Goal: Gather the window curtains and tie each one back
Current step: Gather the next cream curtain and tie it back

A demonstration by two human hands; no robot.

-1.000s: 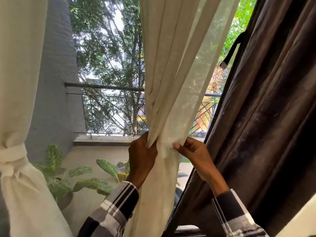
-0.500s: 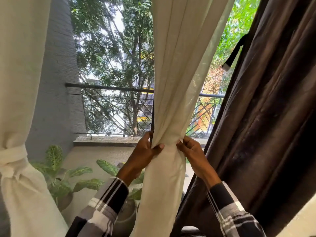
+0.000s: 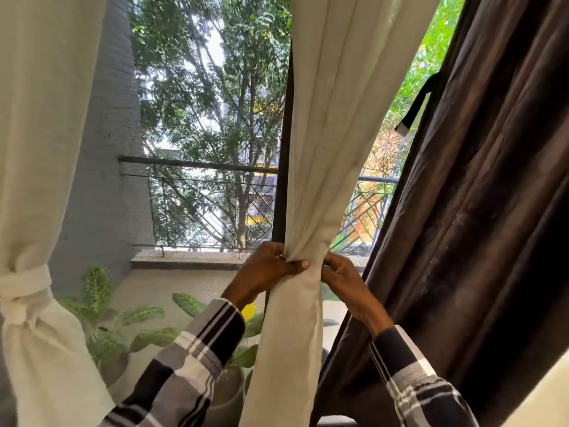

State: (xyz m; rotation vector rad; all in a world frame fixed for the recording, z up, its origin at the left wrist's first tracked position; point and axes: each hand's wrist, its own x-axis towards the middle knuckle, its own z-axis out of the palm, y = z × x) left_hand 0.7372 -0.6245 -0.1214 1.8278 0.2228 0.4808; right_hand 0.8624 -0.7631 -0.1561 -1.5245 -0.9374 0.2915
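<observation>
Head view: the left hand [image 3: 264,272] and right hand [image 3: 345,280] both pinch the gathered cream curtain [image 3: 320,167] at mid-window, squeezing it narrow, beside the brown drape [image 3: 492,211]. Far left, another cream curtain [image 3: 37,149] hangs tied.

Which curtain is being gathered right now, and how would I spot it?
Start at the window with the balcony railing outside. Down its middle hangs a cream curtain, between a dark brown curtain and another cream curtain. Unlike that already knotted one, it is pinched into a narrow waist by the left hand and right hand.
</observation>
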